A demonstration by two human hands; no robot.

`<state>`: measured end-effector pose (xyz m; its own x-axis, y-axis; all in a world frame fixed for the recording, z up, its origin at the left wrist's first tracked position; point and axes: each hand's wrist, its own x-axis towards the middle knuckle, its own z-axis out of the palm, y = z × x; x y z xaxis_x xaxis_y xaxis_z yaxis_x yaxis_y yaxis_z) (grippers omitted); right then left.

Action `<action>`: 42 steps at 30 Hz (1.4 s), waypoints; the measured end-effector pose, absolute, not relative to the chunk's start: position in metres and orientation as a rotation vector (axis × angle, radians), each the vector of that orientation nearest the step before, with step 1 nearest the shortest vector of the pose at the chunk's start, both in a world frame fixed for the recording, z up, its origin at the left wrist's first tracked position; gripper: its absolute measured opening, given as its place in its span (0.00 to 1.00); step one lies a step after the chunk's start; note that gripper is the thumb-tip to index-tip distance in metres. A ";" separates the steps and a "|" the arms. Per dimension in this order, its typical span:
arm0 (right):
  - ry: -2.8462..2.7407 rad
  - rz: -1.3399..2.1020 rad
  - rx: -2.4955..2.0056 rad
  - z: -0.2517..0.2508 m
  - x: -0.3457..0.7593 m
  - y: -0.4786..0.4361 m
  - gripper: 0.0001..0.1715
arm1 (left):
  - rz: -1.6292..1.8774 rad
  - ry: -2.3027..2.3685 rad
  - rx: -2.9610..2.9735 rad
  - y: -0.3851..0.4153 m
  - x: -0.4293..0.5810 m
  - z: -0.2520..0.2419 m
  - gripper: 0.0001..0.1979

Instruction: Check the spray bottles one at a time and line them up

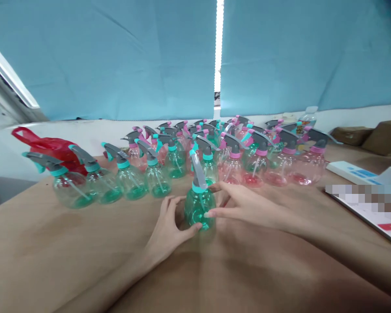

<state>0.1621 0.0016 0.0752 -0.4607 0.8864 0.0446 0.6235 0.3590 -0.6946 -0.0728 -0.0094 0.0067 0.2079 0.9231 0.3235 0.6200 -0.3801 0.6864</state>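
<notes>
A green transparent spray bottle [200, 206] with a teal collar and grey trigger head stands upright on the table in front of me. My left hand [172, 228] is curled around its left side, thumb against the lower front. From the right, my right hand [241, 204] grips it, thumb on the front and fingers partly hidden behind. Left of my hands stands a row of green spray bottles [132, 182]. Behind and to the right are pink spray bottles [233, 169], mixed with more green ones.
The wooden table [52, 261] runs up to a white wall under blue sheeting [117, 56]. A red plastic bag [57, 148] lies at back left. At right are a white device [352, 171], a tablet-like screen [355, 195], cardboard boxes [386, 137] and a clear bottle [309, 117].
</notes>
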 end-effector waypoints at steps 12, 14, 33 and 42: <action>-1.925 0.853 -1.094 0.076 0.196 -0.002 0.42 | 0.928 0.952 2.122 -0.022 0.001 -0.005 0.44; -1.831 0.843 -1.143 0.078 0.196 -0.008 0.36 | 0.918 0.964 2.154 -0.025 0.011 -0.006 0.43; -1.882 0.915 -0.877 0.073 0.219 0.023 0.10 | 0.555 1.046 2.670 0.008 -0.007 -0.002 0.36; -1.747 0.819 -0.890 0.060 0.227 0.043 0.14 | 0.344 1.142 2.627 0.012 -0.009 0.000 0.31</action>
